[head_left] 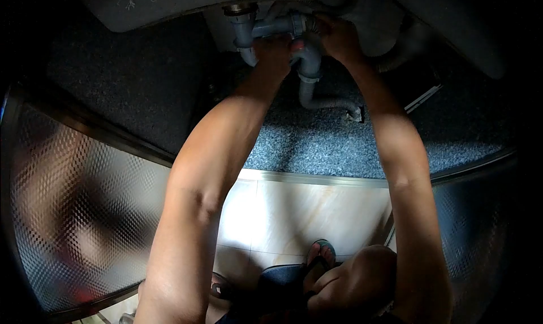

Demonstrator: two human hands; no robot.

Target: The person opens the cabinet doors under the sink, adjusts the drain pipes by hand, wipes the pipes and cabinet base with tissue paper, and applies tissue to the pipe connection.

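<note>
Under the basin, grey plastic drain pipe (243, 33) drops from a metal drain fitting and bends into a trap (309, 58). My left hand (274, 54) is closed around the lower bend of the pipe, thumb toward the trap. Farther right, my right hand (340, 40) has its fingers curled at a ribbed hose (311, 24) beside the grey coupling nut (297, 24). Its fingertips are partly lost in shadow. Below the trap, a grey flexible hose (322, 103) curves right to a ragged end at the carpeted floor.
The dark basin underside (169, 10) hangs low overhead. Textured cabinet doors (85, 205) stand open on both sides. Blue-grey carpet (294, 148) covers the cabinet floor, ending at a metal edge strip (317, 179). Pale floor tiles (300, 216) lie beneath my arms.
</note>
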